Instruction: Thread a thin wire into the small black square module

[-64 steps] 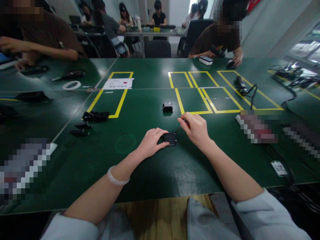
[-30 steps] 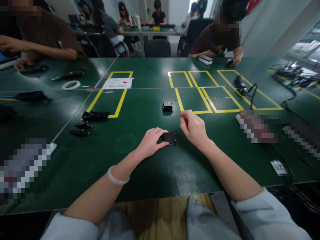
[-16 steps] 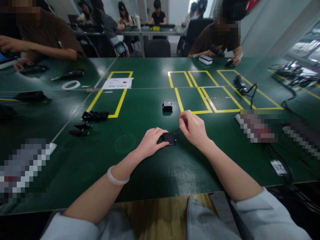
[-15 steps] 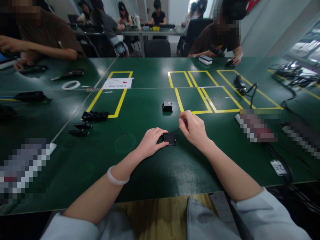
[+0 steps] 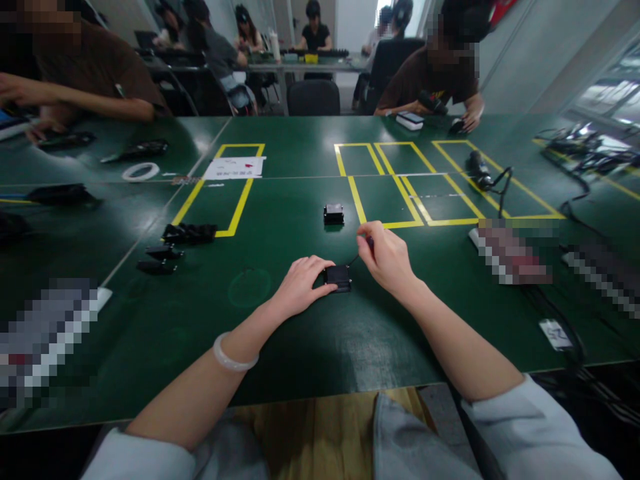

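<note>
My left hand [image 5: 306,283] grips a small black box-shaped part [image 5: 339,275] on the green table, fingers behind it and thumb at its front. Small pale metal bits show at the part's right side. Closed fingers of my right hand [image 5: 386,255] hold a thin dark screwdriver [image 5: 355,260], its handle mostly hidden in the grip. The slanting shaft reaches the part's upper right corner; the exact contact is too small to make out. Just beyond my hands stands a similar black part [image 5: 334,214].
Several black parts [image 5: 187,233] lie on the left by a yellow-taped rectangle [image 5: 242,205]. A white tape roll [image 5: 141,172] and a paper sheet [image 5: 236,167] lie farther back. On the right are a corded dark tool [image 5: 480,170] and cables [image 5: 595,150]. Co-workers sit across the table.
Hardly anything differs: both hands stay at the black part with the screwdriver at the same corner. The whole view has shifted very slightly.
</note>
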`<state>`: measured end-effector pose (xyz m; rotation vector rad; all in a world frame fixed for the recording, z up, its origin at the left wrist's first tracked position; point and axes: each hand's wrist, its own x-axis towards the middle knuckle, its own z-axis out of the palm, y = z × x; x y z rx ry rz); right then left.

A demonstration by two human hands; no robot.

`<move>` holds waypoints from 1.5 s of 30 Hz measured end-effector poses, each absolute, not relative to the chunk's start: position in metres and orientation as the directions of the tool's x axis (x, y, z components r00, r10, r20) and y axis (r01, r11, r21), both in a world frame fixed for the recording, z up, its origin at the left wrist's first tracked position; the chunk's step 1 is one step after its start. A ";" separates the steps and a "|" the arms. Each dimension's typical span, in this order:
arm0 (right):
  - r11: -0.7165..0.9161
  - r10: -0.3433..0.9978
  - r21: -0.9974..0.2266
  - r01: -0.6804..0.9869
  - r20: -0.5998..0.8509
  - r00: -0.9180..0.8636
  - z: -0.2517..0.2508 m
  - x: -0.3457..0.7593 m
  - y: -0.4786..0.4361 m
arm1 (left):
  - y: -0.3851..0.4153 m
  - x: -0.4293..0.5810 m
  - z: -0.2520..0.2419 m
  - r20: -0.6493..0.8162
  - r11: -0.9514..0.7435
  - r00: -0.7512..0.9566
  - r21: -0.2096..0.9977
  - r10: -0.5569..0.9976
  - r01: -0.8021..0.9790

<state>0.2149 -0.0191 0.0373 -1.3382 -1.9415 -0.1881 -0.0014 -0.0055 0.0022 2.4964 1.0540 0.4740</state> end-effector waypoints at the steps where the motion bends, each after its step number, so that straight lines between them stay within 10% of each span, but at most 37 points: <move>1: 0.441 0.740 -0.280 0.853 0.651 -0.169 0.038 0.215 -0.019 | -0.005 -0.001 0.002 0.155 -0.642 0.660 0.472 0.735 0.604; 45: 0.459 0.737 -0.272 0.845 0.647 -0.192 0.042 0.215 -0.021 | -0.006 -0.002 0.003 0.160 -0.648 0.664 0.471 0.731 0.599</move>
